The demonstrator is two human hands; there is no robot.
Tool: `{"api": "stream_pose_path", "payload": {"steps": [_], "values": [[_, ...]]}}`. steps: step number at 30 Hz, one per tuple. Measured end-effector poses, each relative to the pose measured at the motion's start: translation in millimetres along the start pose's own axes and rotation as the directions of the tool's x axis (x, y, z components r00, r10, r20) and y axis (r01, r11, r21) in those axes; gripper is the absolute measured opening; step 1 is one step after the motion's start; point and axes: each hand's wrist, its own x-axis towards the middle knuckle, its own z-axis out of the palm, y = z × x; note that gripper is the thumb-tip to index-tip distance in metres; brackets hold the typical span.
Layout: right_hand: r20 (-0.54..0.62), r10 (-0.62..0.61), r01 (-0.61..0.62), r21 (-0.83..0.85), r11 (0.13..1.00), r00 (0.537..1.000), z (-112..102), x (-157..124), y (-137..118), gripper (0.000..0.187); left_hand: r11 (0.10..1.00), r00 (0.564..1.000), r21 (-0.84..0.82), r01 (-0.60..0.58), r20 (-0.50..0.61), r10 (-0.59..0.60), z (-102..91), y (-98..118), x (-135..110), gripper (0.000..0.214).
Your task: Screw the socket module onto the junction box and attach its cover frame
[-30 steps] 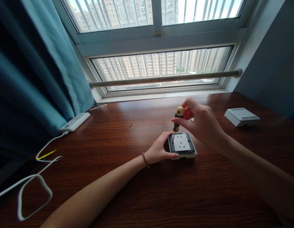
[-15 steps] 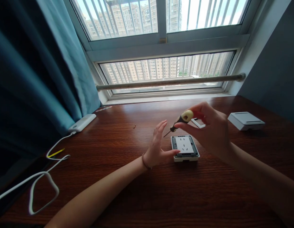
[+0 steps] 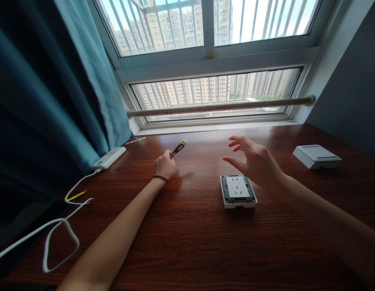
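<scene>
My left hand (image 3: pixel 165 165) is closed around a screwdriver (image 3: pixel 178 148), low over the left middle of the table. The yellow and black handle sticks out past my fingers toward the upper right; its shaft is hidden. My right hand (image 3: pixel 256 159) hangs with fingers apart and nothing in them, just behind and above a wall socket (image 3: pixel 237 187). That socket has a white face with plug slots, a dark surround and a white back box, and lies face up on the table.
A second white box (image 3: pixel 316 156) lies at the right. On the left are a white power strip (image 3: pixel 109 158) with its white cable (image 3: pixel 64 226) and a thin yellow strip (image 3: pixel 77 195). The brown wooden table (image 3: pixel 187 242) reaches back to the window; a blue curtain (image 3: pixel 81 81) hangs at the left.
The screwdriver has passed from my right hand to my left. My left hand has moved from the socket to the left and away from me; my right hand has opened.
</scene>
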Motion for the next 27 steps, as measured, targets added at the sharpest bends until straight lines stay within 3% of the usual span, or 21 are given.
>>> {"api": "stream_pose_path", "payload": {"steps": [4, 10, 15, 19, 21, 22, 24, 25, 27], "values": [[0.040, 0.003, -0.001, -0.048, 0.999, 0.999, 1.0, -0.2, 1.4, 0.036, 0.998, 0.995, -0.003, 0.066, 0.070, -0.066, 15.5, -18.7, 14.0, 0.028], [0.085, 0.023, -0.016, -0.081, 0.997, 0.996, 3.0, -0.7, 0.0, 0.029, 0.994, 0.987, -0.069, 0.087, 0.140, -0.076, 22.3, -22.1, 15.2, 0.029], [0.079, 0.074, -0.070, -0.054, 0.996, 0.994, -0.4, 2.6, 2.9, 0.027, 0.968, 0.984, -0.220, 0.117, 0.156, -0.083, 14.9, -19.2, 15.1, 0.019], [0.119, 0.174, -0.194, 0.194, 0.961, 0.978, 4.7, 5.9, 9.8, 0.015, 0.878, 0.978, -0.465, 0.111, 0.209, -0.013, -5.7, 5.9, 2.3, 0.025], [0.221, 0.249, -0.325, 0.440, 0.837, 0.943, 13.2, 4.5, 10.8, 0.019, 0.791, 0.964, -0.603, 0.107, 0.258, 0.066, -21.0, 26.9, -14.6, 0.033], [0.292, 0.278, -0.399, 0.558, 0.728, 0.915, 18.4, 2.6, 9.9, 0.023, 0.723, 0.949, -0.682, 0.109, 0.289, 0.130, -28.9, 38.2, -25.5, 0.036], [0.423, 0.295, -0.516, 0.715, 0.472, 0.857, 29.0, -3.3, 5.3, 0.032, 0.352, 0.837, -0.888, 0.295, 0.418, 0.354, -42.9, 60.3, -49.5, 0.035], [0.458, 0.294, -0.542, 0.758, 0.363, 0.839, 33.4, -6.9, 2.1, 0.035, 0.246, 0.786, -0.894, 0.375, 0.448, 0.426, -48.3, 70.3, -61.1, 0.033], [0.465, 0.309, -0.538, 0.813, 0.221, 0.830, 39.0, -14.4, -4.2, 0.035, 0.146, 0.708, -0.865, 0.479, 0.479, 0.519, -54.6, 87.3, -80.1, 0.031]]}}
